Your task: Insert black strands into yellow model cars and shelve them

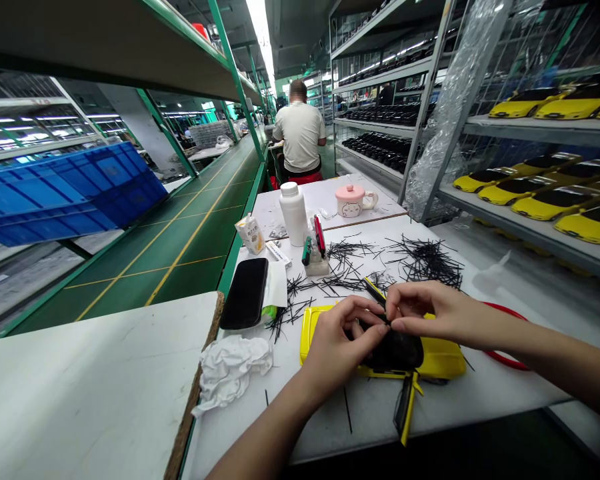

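Observation:
A yellow model car [443, 357] with a black roof lies on the white table in front of me. Its near door [405, 410] stands swung out towards me, and the far door [375, 291] sticks out on the other side. Above the roof, my left hand [347, 333] curls with thumb and fingers drawn together. My right hand [420, 310] meets it there in a pinch, the fingertips of both hands nearly touching. Whatever is between the fingertips is too small and too covered to make out. Thin black strips [430, 260] lie scattered behind the car.
Left of the car are crumpled white tissue [235, 370] and a black phone [245, 293]. Behind stand a white bottle [293, 213], a tool holder [316, 263] and a pink-lidded mug [351, 201]. A red ring [510, 363] lies right. A person [299, 133] sits ahead beside the green conveyor [180, 233].

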{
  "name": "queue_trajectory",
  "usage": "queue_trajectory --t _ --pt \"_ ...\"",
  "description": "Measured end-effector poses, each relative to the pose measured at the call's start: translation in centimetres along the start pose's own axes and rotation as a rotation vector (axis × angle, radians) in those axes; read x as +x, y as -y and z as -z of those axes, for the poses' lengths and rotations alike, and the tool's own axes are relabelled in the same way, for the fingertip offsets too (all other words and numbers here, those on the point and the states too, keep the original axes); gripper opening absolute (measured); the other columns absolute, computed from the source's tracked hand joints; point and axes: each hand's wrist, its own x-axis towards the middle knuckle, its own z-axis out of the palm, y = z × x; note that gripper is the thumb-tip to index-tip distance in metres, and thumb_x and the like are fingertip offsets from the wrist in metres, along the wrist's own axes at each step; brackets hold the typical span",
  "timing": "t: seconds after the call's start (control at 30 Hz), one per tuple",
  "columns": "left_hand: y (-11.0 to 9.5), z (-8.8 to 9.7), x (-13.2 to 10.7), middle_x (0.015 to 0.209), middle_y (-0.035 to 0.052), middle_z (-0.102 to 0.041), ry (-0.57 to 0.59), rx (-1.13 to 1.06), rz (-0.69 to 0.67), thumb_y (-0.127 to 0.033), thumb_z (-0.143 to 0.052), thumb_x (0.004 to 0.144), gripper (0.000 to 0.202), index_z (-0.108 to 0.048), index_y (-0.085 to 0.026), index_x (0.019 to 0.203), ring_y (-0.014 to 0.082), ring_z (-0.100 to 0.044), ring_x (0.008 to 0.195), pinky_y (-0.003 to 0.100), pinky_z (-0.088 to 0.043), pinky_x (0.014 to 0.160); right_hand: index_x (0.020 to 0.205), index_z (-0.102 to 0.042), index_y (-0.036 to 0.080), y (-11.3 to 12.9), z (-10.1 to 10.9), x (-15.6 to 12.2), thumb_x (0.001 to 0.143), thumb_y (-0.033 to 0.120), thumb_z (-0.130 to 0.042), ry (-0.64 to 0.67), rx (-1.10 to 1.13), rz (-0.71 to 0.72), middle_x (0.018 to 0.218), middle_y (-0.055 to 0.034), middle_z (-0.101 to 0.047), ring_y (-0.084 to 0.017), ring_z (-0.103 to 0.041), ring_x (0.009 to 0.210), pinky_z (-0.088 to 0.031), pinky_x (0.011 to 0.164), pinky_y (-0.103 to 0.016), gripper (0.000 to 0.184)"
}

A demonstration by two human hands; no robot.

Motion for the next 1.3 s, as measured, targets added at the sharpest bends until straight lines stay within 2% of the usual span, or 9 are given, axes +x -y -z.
queue_trajectory --t 0.1,0.27,0.43,0.6,0.77,0.9,0.97,1.17,1.3 --pt "-0.1 -0.1 -0.1 0.081 0.0024 -0.069 0.022 0.006 -0.021 -0.023 -0.067 0.079 0.019 -0.059 -0.016 0.095 0.0054 -0.051 0.05 0.018 -0.041 0.051 0.078 -0.06 0.021 0.2 -0.4 -0.5 0.084 0.037 -0.06 -0.07 -0.139 0.065 0.062 0.0036 -0.046 -0.011 -0.038 0.055 -0.029 0.052 -0.026 0.018" --pt "-0.1 -0.3 -0.6 0.088 0.0048 -0.066 0.047 0.04 -0.119 -0.018 -0.066 0.077 0.017 -0.054 -0.017 0.088 0.0118 -0.062 0.071 0.023 -0.049 0.067 0.076 -0.059 0.022 0.4 -1.3 -1.5 0.085 0.029 -0.057 -0.145 -0.247 0.193 0.072 -0.0005 -0.057 -0.013 -0.047 0.06 -0.035 0.054 -0.026 0.012" --pt "-0.7 -0.4 -1.3 0.089 0.0067 -0.07 0.041 0.131 -0.168 -0.018 -0.06 0.083 0.015 -0.046 -0.019 0.077 0.0144 -0.064 0.079 0.025 -0.049 0.073 0.078 -0.058 0.022 0.2 -2.7 -2.7 0.088 0.032 -0.054 -0.212 -0.19 0.225 0.071 -0.0009 -0.055 -0.014 -0.048 0.06 -0.037 0.055 -0.026 0.014" --pt "-1.9 -0.8 -2.2 0.089 0.0045 -0.072 0.051 0.307 -0.196 -0.011 -0.059 0.081 0.019 -0.044 -0.02 0.072 0.0132 -0.064 0.076 0.025 -0.049 0.072 0.081 -0.056 0.022 0.0 -4.2 -3.7 0.089 0.028 -0.053 -0.281 -0.014 0.252 0.075 -0.0009 -0.054 -0.014 -0.05 0.066 -0.041 0.06 -0.026 0.01" --pt "0.0 -1.1 -4.1 0.087 -0.0001 -0.071 -0.12 0.509 -0.278 -0.007 -0.058 0.081 0.021 -0.044 -0.02 0.072 0.0146 -0.064 0.08 0.028 -0.048 0.075 0.078 -0.052 0.021 -0.6 -5.1 -4.8 0.089 0.025 -0.051 -0.268 0.127 0.281 0.074 -0.0001 -0.051 -0.014 -0.049 0.068 -0.041 0.062 -0.025 0.012" --pt "2.1 -0.7 -5.7 0.113 0.0057 -0.065 -0.337 0.779 -0.393 -0.006 -0.059 0.079 0.018 -0.051 -0.021 0.086 0.0213 -0.055 0.108 0.039 -0.044 0.093 0.078 -0.052 0.021 -1.4 -5.0 -5.2 0.089 0.024 -0.052 -0.237 0.157 0.323 0.076 0.0002 -0.051 -0.014 -0.05 0.072 -0.042 0.064 -0.024 0.011" --pt "2.5 -1.1 -6.1 0.115 0.0073 -0.063 -0.403 0.803 -0.438 -0.007 -0.062 0.078 0.023 -0.051 -0.021 0.094 0.0221 -0.052 0.112 0.041 -0.043 0.097 0.079 -0.052 0.022 -1.8 -4.9 -5.2 0.089 0.024 -0.052 -0.229 0.162 0.332 0.077 0.0002 -0.051 -0.014 -0.051 0.073 -0.042 0.066 -0.024 0.011" --pt "2.7 -3.9 -5.3 0.085 0.0001 -0.069 -0.42 0.693 -0.654 -0.003 -0.064 0.077 0.024 -0.052 -0.021 0.089 0.0164 -0.058 0.091 0.031 -0.049 0.083 0.079 -0.051 0.023 -2.3 -4.9 -5.5 0.091 0.022 -0.052 -0.202 0.136 0.368 0.077 0.0017 -0.051 -0.013 -0.051 0.072 -0.042 0.066 -0.022 0.011" --pt "3.3 -3.6 -5.1 0.083 0.0016 -0.068 -0.412 0.802 -0.595 -0.004 -0.059 0.081 0.018 -0.055 -0.021 0.085 0.0174 -0.059 0.088 0.033 -0.05 0.081 0.078 -0.05 0.023 -2.3 -4.9 -5.7 0.09 0.021 -0.052 -0.239 0.113 0.363 0.075 0.0024 -0.05 -0.012 -0.051 0.07 -0.042 0.064 -0.021 0.012"
